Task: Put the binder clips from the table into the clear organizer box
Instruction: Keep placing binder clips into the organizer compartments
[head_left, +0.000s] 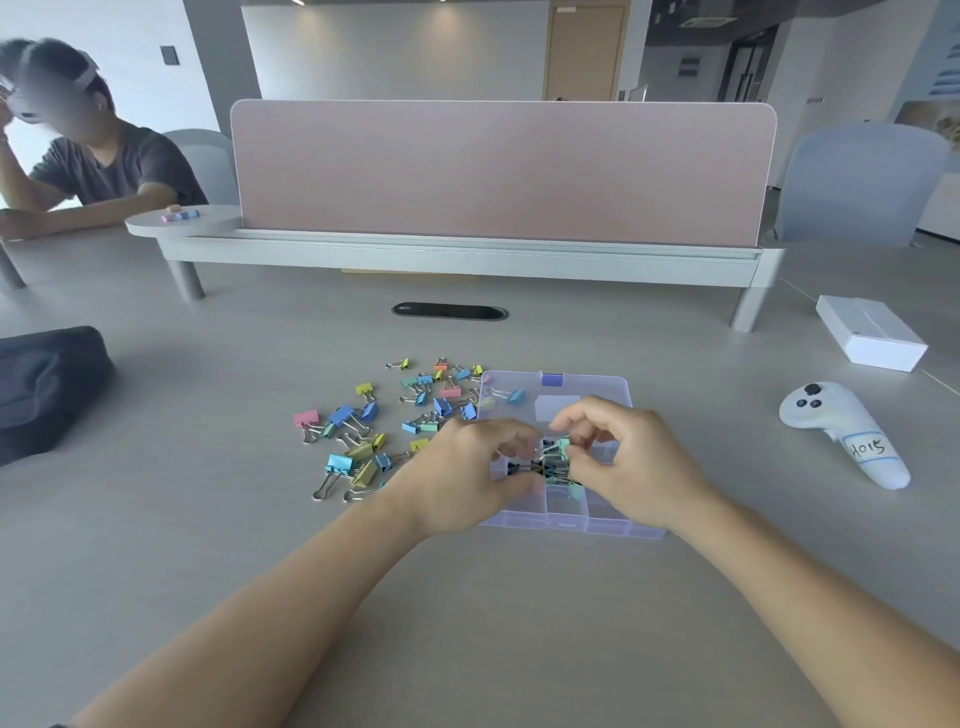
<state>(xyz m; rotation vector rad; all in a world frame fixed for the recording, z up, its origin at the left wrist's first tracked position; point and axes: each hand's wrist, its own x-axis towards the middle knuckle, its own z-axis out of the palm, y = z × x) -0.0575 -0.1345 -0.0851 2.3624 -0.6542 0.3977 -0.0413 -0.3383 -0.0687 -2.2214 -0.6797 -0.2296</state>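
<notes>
Both forearms reach in from the near edge, hands meeting over the box (571, 524). Left hand (465, 475) palm down, fingers curled against the packed clips (551, 469) in a middle compartment; grip unclear. Right hand (631, 462) fingers clamped on a mint clip (563, 445) just above them. Lid (602, 387) lies open behind, one blue clip (513, 396) on it. Loose clips (363, 431) scattered on tabletop (467, 623) left of box. Right: controller (841, 431), white carton (872, 338). Left: black pouch (47, 384). Far: pink divider (498, 171), seated person (104, 166).
</notes>
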